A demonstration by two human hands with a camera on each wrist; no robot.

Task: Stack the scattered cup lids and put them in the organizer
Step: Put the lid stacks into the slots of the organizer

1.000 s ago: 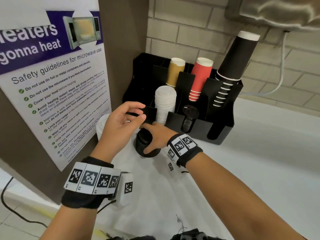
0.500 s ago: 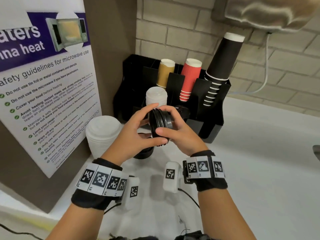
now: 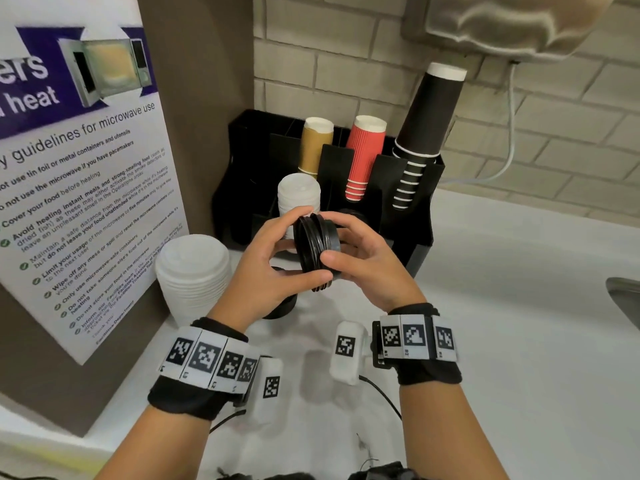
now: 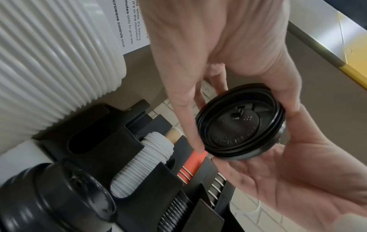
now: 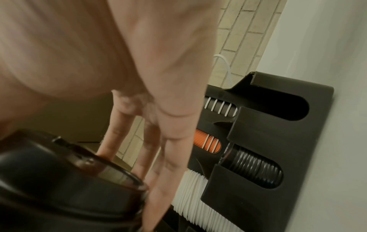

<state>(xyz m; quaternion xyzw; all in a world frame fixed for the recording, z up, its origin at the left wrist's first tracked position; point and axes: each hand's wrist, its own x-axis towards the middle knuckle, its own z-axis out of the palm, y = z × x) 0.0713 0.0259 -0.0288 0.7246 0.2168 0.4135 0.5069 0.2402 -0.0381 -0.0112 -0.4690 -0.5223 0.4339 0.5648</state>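
While both of your hands meet just in front of the black organizer [image 3: 420,216], they hold a short stack of black cup lids [image 3: 316,247] between them, turned on edge and clear of the white counter [image 3: 519,341]. Your left hand [image 3: 266,268] curls round the stack from the side away from the organizer's tall black cups, thumb under the rims and fingers over the top. Your right hand [image 3: 370,261] clamps the opposite face, thumb along the lower edge and fingers wrapped behind. In the left wrist view the hollow underside of the outermost lid [image 4: 239,122] faces the camera, with several rims nested behind it.

Directly behind the held stack, the organizer's front slots hold a column of white lids [image 3: 299,199] and, beside it, a column of black lids [image 5: 256,168]. Behind those slots stand a tan cup stack [image 3: 315,147], a red ribbed cup stack [image 3: 365,157] and a tall stack of black cups [image 3: 426,133]. On the counter just in front of the organizer, under your left hand, sits another pile of black lids [image 4: 57,196]. Beside that pile, farther from the organizer and against the microwave safety poster [image 3: 79,188], stands a large stack of white lids [image 3: 194,275].
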